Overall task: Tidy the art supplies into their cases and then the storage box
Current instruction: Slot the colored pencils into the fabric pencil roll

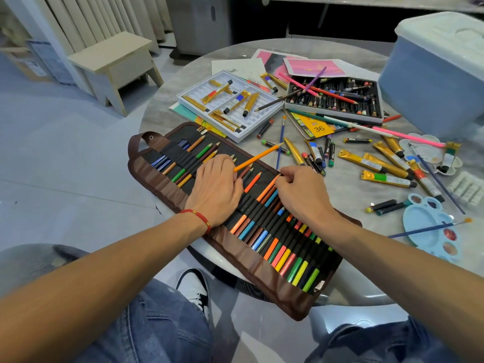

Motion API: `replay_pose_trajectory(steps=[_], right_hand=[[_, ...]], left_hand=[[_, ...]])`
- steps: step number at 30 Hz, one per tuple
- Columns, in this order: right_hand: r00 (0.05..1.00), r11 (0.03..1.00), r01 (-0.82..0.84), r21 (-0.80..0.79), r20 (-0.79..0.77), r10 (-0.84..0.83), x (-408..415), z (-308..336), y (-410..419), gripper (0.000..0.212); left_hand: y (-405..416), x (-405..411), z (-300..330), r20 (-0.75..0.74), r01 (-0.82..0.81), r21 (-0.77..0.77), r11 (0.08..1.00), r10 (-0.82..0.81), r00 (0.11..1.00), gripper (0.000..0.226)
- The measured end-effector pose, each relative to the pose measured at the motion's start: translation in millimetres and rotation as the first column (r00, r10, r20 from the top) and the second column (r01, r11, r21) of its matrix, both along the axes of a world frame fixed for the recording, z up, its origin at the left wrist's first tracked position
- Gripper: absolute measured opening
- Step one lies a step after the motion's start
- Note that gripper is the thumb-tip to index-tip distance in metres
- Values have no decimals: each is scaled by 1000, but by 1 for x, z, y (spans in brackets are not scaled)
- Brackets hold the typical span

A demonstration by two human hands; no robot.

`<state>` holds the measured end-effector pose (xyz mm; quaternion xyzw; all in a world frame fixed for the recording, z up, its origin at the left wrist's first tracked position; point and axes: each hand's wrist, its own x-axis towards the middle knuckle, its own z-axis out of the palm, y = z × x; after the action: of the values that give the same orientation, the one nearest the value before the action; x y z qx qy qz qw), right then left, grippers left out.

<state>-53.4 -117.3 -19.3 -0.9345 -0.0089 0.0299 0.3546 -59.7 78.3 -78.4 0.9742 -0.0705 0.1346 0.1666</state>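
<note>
We see a round grey table [167, 100] strewn with art supplies. At its far right stands a lidded pale blue storage box [432, 74]. Nearest us, a brown roll-up pencil case [167, 189] lies unrolled across the table's edge, its black elastic loops filled with coloured pencils. Behind it sit a white paint tray [188, 96] holding gold paint tubes and a black oil pastel box [379, 100] with loose pencils lying across it. More gold tubes, pastels and brushes scatter to the right, beside a blue palette [419, 231].

Our left hand [217, 189] rests flat on the case, an orange pencil [258, 157] slanting up from under its fingertips. Our right hand [301, 192], just beside it, curls its fingers around the tip of an orange pencil in a loop.
</note>
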Motion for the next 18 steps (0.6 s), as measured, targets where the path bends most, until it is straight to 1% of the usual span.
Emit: replay_pose_trajectory(steps=[2, 5, 9, 13, 18], right_hand=[[1000, 1000, 22, 9, -6, -22, 1, 1, 0, 30], [997, 996, 61, 63, -46, -58, 4, -1, -2, 31], [999, 999, 26, 35, -33, -25, 7, -6, -4, 33], [999, 999, 29, 34, -43, -28, 10, -8, -6, 37], [999, 1000, 9, 16, -52, -8, 15, -9, -6, 35]], left_hand=[[0, 0, 0, 0, -3, -1, 1000, 3, 1000, 11], [0, 1, 0, 0, -3, -2, 1000, 3, 1000, 11], [0, 0, 0, 0, -6, -1, 1000, 6, 1000, 11], [-1, 1, 0, 0, -9, 0, 1000, 9, 1000, 12], [-1, 0, 1, 8, -4, -2, 1000, 4, 1000, 12]])
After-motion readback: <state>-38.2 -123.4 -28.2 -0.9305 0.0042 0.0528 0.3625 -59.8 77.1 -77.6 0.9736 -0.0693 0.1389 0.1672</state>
